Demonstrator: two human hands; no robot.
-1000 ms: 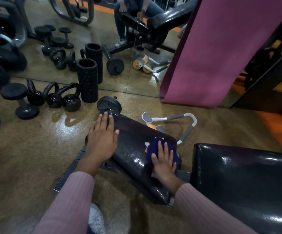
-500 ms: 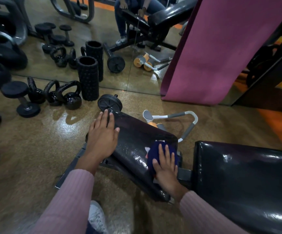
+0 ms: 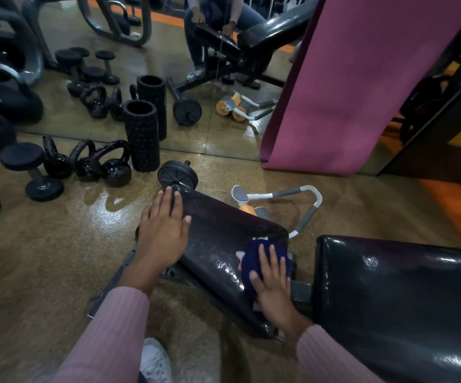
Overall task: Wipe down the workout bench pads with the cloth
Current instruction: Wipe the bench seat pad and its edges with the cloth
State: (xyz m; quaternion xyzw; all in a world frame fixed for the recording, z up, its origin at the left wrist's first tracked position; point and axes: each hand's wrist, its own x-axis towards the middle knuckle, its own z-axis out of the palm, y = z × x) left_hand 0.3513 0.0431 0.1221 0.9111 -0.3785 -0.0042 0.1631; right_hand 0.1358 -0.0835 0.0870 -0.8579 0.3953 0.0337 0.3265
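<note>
Two black pads fill the near scene: the sloping seat pad (image 3: pixel 223 239) and the larger back pad (image 3: pixel 395 299) on the right, a gap between them. Our right hand (image 3: pixel 273 283) presses the dark blue cloth (image 3: pixel 254 261) flat, fingers spread, at the seat pad's right edge; since a second ago it has slid slightly nearer. Our left hand (image 3: pixel 163 230) rests open on the left edge. Bare floor (image 3: pixel 58 258) lies left; kettlebells (image 3: pixel 99 164) stand farther off. We read no writing.
</note>
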